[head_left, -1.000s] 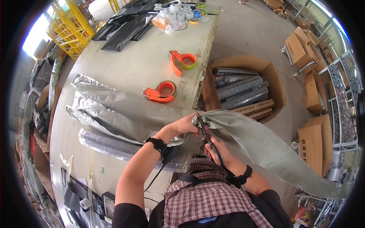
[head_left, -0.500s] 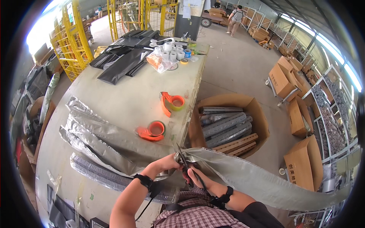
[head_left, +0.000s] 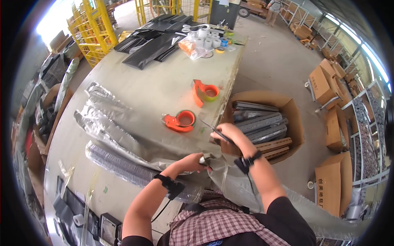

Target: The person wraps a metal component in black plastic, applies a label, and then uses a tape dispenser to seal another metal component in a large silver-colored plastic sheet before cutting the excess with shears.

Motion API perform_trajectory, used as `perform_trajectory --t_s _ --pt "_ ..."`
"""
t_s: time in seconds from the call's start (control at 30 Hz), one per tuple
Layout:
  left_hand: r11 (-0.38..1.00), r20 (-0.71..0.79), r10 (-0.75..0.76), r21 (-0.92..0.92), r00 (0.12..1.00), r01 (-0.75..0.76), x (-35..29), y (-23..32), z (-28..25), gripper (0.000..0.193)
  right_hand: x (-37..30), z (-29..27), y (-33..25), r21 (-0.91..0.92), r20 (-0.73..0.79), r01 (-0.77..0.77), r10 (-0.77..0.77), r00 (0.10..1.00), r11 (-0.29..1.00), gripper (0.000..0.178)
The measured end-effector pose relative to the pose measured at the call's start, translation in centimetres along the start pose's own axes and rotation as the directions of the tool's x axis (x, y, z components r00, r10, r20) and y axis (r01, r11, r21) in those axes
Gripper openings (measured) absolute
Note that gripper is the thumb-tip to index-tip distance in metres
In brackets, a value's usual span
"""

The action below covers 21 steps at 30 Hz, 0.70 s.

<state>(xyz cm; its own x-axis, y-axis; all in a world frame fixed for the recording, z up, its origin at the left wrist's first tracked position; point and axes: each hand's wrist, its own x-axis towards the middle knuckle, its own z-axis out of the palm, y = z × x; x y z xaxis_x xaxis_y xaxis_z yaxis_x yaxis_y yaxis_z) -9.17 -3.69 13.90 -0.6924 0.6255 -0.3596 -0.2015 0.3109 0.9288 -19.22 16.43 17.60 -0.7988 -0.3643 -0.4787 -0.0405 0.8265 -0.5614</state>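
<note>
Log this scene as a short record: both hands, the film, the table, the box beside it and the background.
Left hand: grips grey film
Right hand: holds scissors, blades pointing toward the table
Film's extent: from the table across the person's front, toward lower right
Table: two orange tape dispensers, plastic-wrapped bundle, black sheets at far end
Box: open cardboard, right of table, holding long grey and brown strips
Background: person near upper edge, yellow metal frames upper left
</note>
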Motion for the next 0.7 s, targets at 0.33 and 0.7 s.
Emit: perform_trajectory --t_s 0.33,0.7 --pt "0.919 -0.044 0.052 0.394 0.998 -0.031 -0.1 -2.2 0.1 0.06 4.5 4.0 3.5 -0.155 -0.348 0.446 -0.471 0.811 0.882 0.065" --pt "0.932 -0.2 0.136 0.358 0.97 -0.057 1.1 0.2 0.5 0.07 -14.9 7.6 9.4 0.373 -0.289 0.181 -0.072 0.955 0.91 0.032"
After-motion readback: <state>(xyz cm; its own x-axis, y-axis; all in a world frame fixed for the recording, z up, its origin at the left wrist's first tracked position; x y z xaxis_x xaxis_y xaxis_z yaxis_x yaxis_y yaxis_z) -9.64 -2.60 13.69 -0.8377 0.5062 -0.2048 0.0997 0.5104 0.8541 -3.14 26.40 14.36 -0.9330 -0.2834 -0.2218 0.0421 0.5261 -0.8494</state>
